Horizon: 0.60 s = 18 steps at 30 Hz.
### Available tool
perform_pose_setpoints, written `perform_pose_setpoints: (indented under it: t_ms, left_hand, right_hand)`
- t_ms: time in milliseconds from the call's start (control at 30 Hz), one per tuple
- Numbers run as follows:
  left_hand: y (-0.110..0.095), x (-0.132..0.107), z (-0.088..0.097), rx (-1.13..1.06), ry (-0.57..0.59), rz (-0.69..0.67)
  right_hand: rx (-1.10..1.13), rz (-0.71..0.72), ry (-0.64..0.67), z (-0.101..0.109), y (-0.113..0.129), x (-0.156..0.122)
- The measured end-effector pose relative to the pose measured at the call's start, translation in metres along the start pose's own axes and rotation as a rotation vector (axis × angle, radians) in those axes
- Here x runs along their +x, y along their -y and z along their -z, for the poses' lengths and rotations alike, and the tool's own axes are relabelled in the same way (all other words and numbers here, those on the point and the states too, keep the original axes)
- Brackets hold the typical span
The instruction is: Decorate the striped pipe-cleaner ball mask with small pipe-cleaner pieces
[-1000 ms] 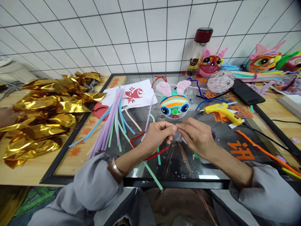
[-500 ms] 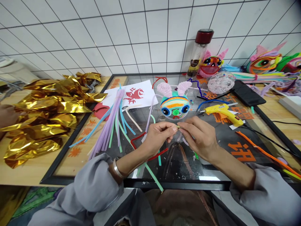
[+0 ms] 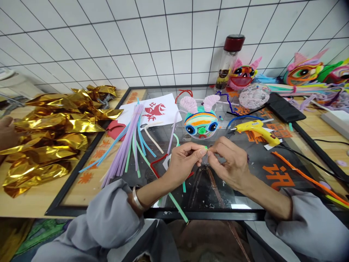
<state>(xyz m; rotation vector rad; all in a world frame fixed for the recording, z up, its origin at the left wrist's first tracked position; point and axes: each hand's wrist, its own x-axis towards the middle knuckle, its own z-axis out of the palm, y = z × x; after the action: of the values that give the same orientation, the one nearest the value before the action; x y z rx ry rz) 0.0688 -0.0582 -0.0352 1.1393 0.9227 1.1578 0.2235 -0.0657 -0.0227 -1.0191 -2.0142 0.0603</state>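
Thumb and fingers of my left hand (image 3: pixel 187 157) are pinched around a small green piece (image 3: pixel 205 147), perhaps a bit of pipe cleaner; most of it is hidden. My right hand (image 3: pixel 231 159) meets it tip to tip, its thumb and forefinger closed on the same piece. Just beyond my hands sits a round animal head (image 3: pixel 201 122) wrapped in coloured pipe cleaners, with pink ears, blue-rimmed eyes and a green nose. A red pipe cleaner (image 3: pixel 155 171) and a light green strip (image 3: pixel 178 208) lie near my left forearm.
Purple, blue and green pipe cleaners (image 3: pixel 122 153) lie left on white paper (image 3: pixel 174 109). Gold foil pieces (image 3: pixel 54 123) spread further left, beside another person's hand (image 3: pixel 7 134). To the right are a yellow glue gun (image 3: pixel 256 130), a phone (image 3: pixel 286 108) and a lidded bottle (image 3: pixel 227 69).
My fingertips have shifted slightly on the small piece, and its green end now shows above my left thumb. My right fingers are curled in more. The view has moved a little.
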Motion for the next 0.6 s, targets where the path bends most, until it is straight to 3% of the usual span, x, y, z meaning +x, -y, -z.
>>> perform_pose_setpoints:
  t_ms: [133,367,600]
  left_hand:
    - [0.001,0.001,0.000,-0.043,-0.025,0.017]
    - [-0.001,0.004,0.000,-0.203,-0.008,0.182]
    - [0.000,0.004,0.003,-0.142,0.064,0.161]
  right_hand:
    - [0.184,-0.106,-0.008,-0.001,0.001,0.000]
    - [0.431,-0.324,0.061,-0.003,-0.004,0.003]
    - [0.483,-0.333,0.243,0.012,-0.015,0.010]
